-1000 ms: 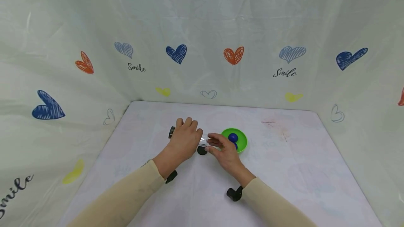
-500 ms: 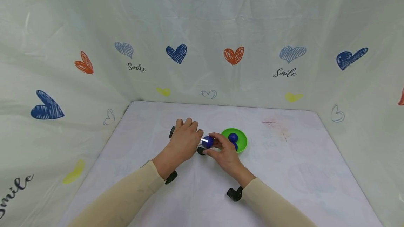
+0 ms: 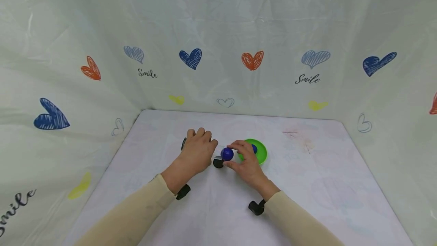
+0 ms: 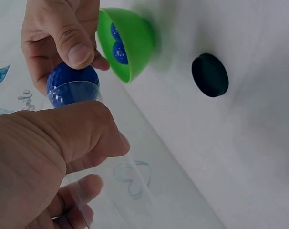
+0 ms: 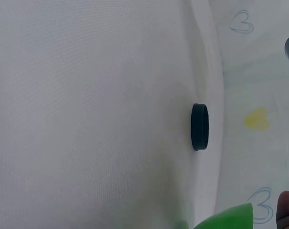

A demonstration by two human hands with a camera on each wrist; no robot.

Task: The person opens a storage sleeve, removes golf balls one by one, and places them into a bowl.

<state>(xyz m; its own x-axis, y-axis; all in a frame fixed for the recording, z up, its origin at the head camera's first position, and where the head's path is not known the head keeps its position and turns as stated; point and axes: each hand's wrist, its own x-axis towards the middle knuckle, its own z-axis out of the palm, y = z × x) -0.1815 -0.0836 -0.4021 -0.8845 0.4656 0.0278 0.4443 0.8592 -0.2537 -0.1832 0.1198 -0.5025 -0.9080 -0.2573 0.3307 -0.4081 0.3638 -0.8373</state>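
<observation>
My left hand (image 3: pixel 196 155) grips a clear plastic tube (image 4: pixel 135 191), its fingers wrapped round the side. At the tube's mouth sits a dark blue ball (image 3: pixel 227 154), partly inside the rim in the left wrist view. My right hand (image 3: pixel 248 165) holds this ball between thumb and fingers. Beside the right hand stands a green bowl (image 4: pixel 142 43) with blue balls (image 4: pixel 119 52) in it; in the head view the hand hides part of it. A black round cap (image 4: pixel 210 75) lies on the table just below the tube's mouth in the head view.
The white-covered table (image 3: pixel 307 185) stretches around both hands, with a heart-printed sheet (image 3: pixel 218 29) hanging behind and at the sides. A small black camera (image 3: pixel 257 207) sits at the right wrist, another camera (image 3: pixel 183 192) at the left.
A second ago the tube's mouth looked clear; the blue ball then showed there and now sits slightly farther right. The right hand has shifted slightly right, covering one ball in the bowl.
</observation>
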